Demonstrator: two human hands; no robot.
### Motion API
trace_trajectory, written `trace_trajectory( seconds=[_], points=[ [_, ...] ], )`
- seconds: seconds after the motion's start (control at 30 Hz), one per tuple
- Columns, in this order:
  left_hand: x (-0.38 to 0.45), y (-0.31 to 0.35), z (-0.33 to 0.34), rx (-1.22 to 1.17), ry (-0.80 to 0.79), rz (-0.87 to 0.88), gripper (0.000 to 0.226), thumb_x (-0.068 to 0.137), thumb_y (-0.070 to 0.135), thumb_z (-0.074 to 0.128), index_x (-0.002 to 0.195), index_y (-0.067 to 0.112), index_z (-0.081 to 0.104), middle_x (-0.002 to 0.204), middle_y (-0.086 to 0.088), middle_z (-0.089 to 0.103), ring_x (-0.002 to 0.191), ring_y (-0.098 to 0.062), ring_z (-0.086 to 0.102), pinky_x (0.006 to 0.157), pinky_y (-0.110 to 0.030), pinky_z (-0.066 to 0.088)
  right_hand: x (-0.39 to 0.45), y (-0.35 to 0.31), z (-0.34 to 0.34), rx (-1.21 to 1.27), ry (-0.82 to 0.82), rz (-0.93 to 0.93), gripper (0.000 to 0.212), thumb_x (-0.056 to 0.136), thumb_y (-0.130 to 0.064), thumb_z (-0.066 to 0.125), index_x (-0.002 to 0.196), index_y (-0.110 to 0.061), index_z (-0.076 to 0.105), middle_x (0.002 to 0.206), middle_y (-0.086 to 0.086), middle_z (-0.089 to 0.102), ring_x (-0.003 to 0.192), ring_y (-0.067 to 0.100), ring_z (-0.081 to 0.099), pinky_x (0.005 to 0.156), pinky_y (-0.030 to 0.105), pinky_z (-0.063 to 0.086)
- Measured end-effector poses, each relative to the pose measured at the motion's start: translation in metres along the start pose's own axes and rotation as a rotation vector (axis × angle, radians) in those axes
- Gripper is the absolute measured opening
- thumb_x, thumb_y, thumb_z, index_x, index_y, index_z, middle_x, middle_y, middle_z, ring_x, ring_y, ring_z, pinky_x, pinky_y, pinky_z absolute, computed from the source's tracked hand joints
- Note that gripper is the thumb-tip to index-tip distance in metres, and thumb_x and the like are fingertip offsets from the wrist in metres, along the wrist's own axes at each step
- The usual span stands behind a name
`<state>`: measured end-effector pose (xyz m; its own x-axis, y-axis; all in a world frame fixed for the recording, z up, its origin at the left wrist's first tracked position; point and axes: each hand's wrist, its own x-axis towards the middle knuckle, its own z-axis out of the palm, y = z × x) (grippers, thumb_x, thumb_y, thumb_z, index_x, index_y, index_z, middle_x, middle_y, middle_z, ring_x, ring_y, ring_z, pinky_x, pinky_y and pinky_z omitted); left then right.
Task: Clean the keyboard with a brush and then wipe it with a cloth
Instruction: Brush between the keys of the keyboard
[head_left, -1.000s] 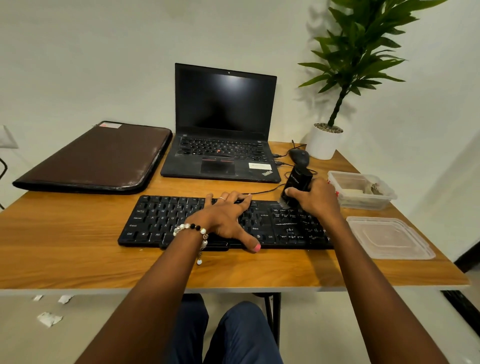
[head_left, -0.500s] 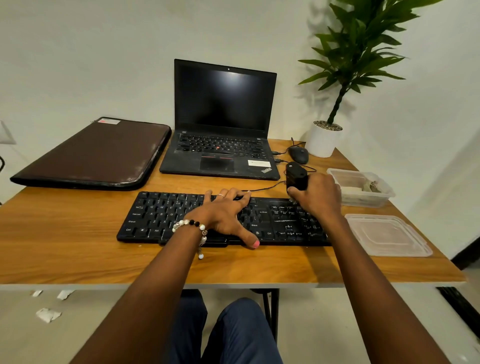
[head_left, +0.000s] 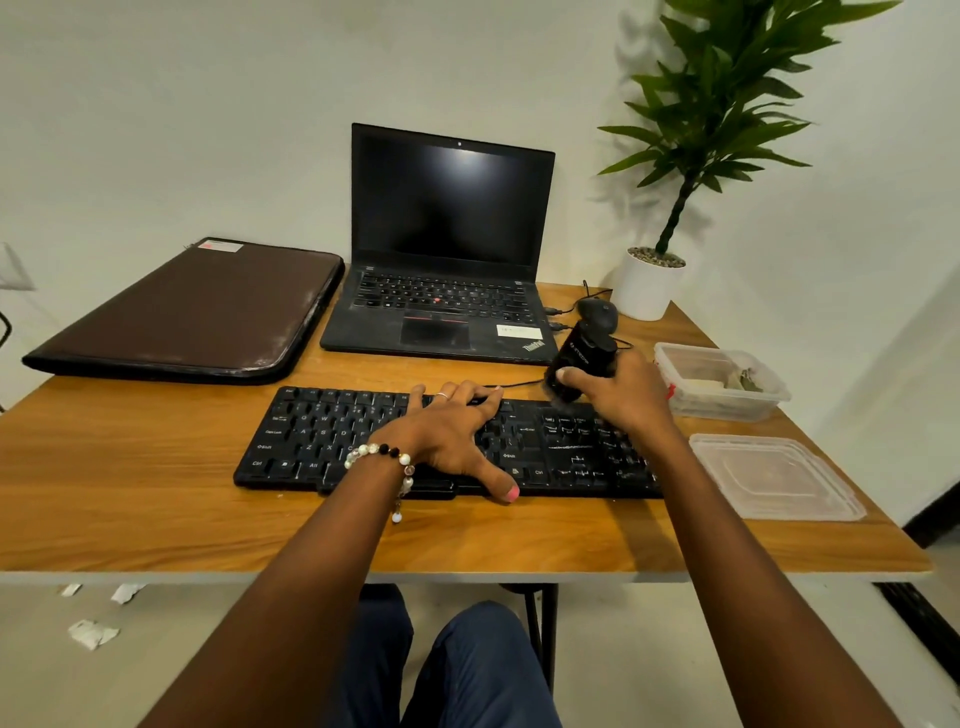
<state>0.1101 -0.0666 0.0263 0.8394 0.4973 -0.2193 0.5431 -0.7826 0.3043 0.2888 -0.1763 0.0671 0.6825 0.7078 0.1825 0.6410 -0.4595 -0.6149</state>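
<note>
A black keyboard (head_left: 311, 441) lies across the middle of the wooden table (head_left: 130, 499). My left hand (head_left: 452, 431) rests flat on its centre keys, fingers spread, thumb at the front edge. My right hand (head_left: 618, 389) grips a chunky black brush (head_left: 582, 358) tilted over the keyboard's upper right corner, above the number pad. The bristle end is hidden by my fingers. No cloth can be made out.
An open black laptop (head_left: 447, 312) stands behind the keyboard, with a brown sleeve (head_left: 197, 312) to its left. A black mouse (head_left: 597, 312) and a potted plant (head_left: 654, 280) stand at the back right. A clear tub (head_left: 722, 384) and its lid (head_left: 774, 478) lie at the right.
My right hand has shifted the brush slightly back and forth over the keyboard's right end and tilted it. My left hand stays in place on the keys.
</note>
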Motion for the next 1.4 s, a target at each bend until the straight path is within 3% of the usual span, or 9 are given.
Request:
trace_trajectory(
  seconds=[0.07, 0.23, 0.43, 0.6, 0.7, 0.9, 1.0, 1.2, 1.4],
  points=[
    [0.000, 0.000, 0.000, 0.002, 0.001, 0.000, 0.129, 0.055, 0.082, 0.065, 0.153, 0.032, -0.003, 0.159, 0.005, 0.002, 0.147, -0.026, -0.004, 0.111, -0.063, -0.013, -0.003, 0.000, 0.007, 0.089, 0.003, 0.032, 0.037, 0.081, -0.042, 0.071, 0.100, -0.011, 0.067, 0.089, 0.000, 0.068, 0.075, 0.011, 0.061, 0.056, 0.024, 0.043],
    [0.000, 0.002, 0.000, 0.006, 0.020, -0.009, 0.128, 0.056, 0.082, 0.065, 0.153, 0.032, -0.003, 0.158, 0.006, 0.003, 0.146, -0.026, -0.003, 0.112, -0.062, -0.014, -0.015, -0.001, 0.014, -0.100, 0.099, -0.030, 0.038, 0.081, -0.048, 0.067, 0.080, -0.012, 0.058, 0.081, 0.005, 0.063, 0.077, 0.022, 0.060, 0.058, 0.030, 0.041],
    [-0.001, 0.003, 0.002, -0.009, 0.022, -0.009, 0.128, 0.055, 0.082, 0.065, 0.153, 0.032, -0.002, 0.158, 0.009, 0.003, 0.146, -0.025, -0.003, 0.111, -0.062, -0.014, -0.007, 0.004, -0.006, -0.145, -0.074, -0.002, 0.044, 0.080, -0.054, 0.063, 0.105, -0.018, 0.063, 0.092, 0.000, 0.065, 0.086, 0.019, 0.060, 0.069, 0.031, 0.047],
    [-0.002, 0.004, 0.001, -0.003, 0.029, -0.002, 0.127, 0.057, 0.082, 0.065, 0.153, 0.031, -0.002, 0.158, 0.008, 0.003, 0.146, -0.025, -0.002, 0.111, -0.062, -0.013, -0.010, 0.004, 0.006, -0.020, 0.105, -0.017, 0.046, 0.080, -0.056, 0.064, 0.093, -0.012, 0.067, 0.081, 0.003, 0.067, 0.077, 0.020, 0.064, 0.066, 0.036, 0.053],
    [-0.002, 0.003, 0.002, -0.008, 0.026, -0.011, 0.128, 0.056, 0.082, 0.065, 0.153, 0.033, -0.003, 0.158, 0.007, 0.003, 0.146, -0.025, -0.004, 0.111, -0.062, -0.014, -0.020, 0.004, 0.015, -0.014, 0.119, -0.069, 0.040, 0.082, -0.051, 0.065, 0.084, -0.012, 0.065, 0.076, 0.004, 0.066, 0.073, 0.021, 0.064, 0.064, 0.039, 0.055],
    [-0.001, 0.002, 0.002, -0.010, 0.020, -0.016, 0.128, 0.055, 0.082, 0.064, 0.153, 0.033, -0.003, 0.159, 0.006, 0.000, 0.147, -0.025, -0.007, 0.111, -0.062, -0.014, -0.020, 0.011, -0.003, -0.072, -0.071, -0.014, 0.038, 0.081, -0.051, 0.064, 0.099, -0.018, 0.064, 0.087, 0.000, 0.065, 0.082, 0.017, 0.061, 0.069, 0.034, 0.052],
    [-0.001, 0.003, 0.002, -0.009, 0.021, -0.013, 0.128, 0.055, 0.082, 0.065, 0.153, 0.033, -0.002, 0.159, 0.006, 0.000, 0.147, -0.025, -0.006, 0.111, -0.062, -0.015, -0.023, 0.004, -0.010, -0.097, 0.027, -0.032, 0.032, 0.082, -0.050, 0.064, 0.090, -0.019, 0.061, 0.076, -0.004, 0.059, 0.078, 0.017, 0.058, 0.062, 0.029, 0.045],
    [-0.001, 0.002, 0.002, -0.012, 0.018, -0.018, 0.128, 0.055, 0.082, 0.064, 0.153, 0.033, -0.002, 0.160, 0.005, -0.001, 0.147, -0.026, -0.007, 0.111, -0.062, -0.014, -0.027, 0.007, 0.001, 0.068, 0.028, -0.073, 0.034, 0.082, -0.033, 0.070, 0.105, -0.009, 0.065, 0.088, 0.001, 0.063, 0.081, 0.015, 0.061, 0.058, 0.022, 0.043],
    [0.000, 0.002, 0.002, -0.015, 0.024, -0.012, 0.128, 0.055, 0.082, 0.065, 0.152, 0.033, -0.003, 0.160, 0.006, -0.001, 0.147, -0.025, -0.006, 0.111, -0.062, -0.015, -0.016, 0.019, -0.016, -0.210, 0.087, -0.096, 0.040, 0.077, -0.035, 0.072, 0.101, -0.004, 0.066, 0.094, 0.010, 0.067, 0.082, 0.020, 0.056, 0.061, 0.028, 0.044]
  ],
)
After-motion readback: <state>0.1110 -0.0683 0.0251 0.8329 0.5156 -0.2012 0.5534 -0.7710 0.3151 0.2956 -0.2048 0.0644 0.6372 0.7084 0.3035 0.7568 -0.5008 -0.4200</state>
